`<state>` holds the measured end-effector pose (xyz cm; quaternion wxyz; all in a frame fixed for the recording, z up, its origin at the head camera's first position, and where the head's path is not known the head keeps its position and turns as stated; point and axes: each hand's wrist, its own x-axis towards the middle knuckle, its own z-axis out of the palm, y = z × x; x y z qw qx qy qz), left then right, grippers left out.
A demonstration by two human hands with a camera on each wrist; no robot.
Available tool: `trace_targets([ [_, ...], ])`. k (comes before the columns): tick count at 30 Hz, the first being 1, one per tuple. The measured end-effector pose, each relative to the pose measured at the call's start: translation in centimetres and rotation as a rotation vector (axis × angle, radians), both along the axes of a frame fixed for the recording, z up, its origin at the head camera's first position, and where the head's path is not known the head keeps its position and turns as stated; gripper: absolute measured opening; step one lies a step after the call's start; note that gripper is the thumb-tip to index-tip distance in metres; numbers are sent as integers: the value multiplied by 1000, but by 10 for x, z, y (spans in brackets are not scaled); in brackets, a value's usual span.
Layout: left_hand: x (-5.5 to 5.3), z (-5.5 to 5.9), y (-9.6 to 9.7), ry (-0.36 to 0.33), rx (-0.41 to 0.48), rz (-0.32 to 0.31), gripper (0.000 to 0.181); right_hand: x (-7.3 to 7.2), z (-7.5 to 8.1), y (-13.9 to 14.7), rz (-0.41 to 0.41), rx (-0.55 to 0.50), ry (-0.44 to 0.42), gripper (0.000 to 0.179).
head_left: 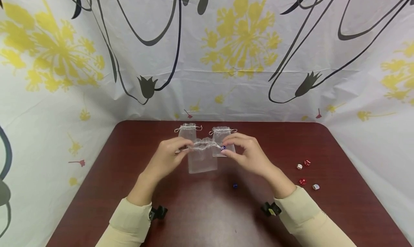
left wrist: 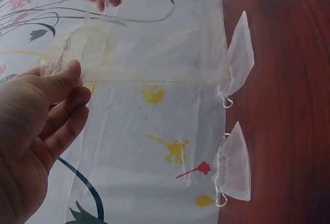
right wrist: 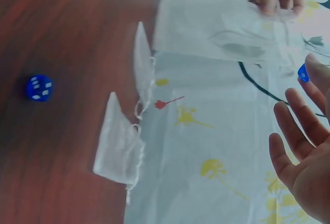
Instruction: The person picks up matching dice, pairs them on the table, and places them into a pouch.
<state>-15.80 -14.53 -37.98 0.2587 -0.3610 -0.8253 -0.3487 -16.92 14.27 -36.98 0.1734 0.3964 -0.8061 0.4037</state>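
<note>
A sheer white drawstring pouch [head_left: 202, 162] hangs above the table, its gathered top edge pinched between thumb and fingers of my left hand [head_left: 168, 154]. To the right of the pouch's mouth, my right hand [head_left: 250, 154] pinches a blue die [head_left: 223, 148] between thumb and index finger. The right wrist view shows that die [right wrist: 303, 73] at the fingertips, with the other fingers spread. Another blue die [head_left: 235, 185] lies on the table below the right hand. Whether the right hand also touches the pouch's string, I cannot tell.
Two more sheer pouches, a left one [head_left: 187, 131] and a right one [head_left: 219, 132], lie flat behind the hands. At the right of the dark red table [head_left: 136, 132] are two white dice [head_left: 316, 187] and two red dice [head_left: 302, 181]. A patterned cloth [head_left: 207, 60] hangs behind.
</note>
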Motion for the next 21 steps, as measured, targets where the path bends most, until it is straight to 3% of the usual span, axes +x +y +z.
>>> trace_targets([
  [11, 2, -4, 8, -42, 3, -28, 18, -5, 10, -21, 24, -96, 22, 18],
  [21, 1, -3, 15, -19, 8, -76, 18, -7, 13, -38, 67, -84, 32, 20],
])
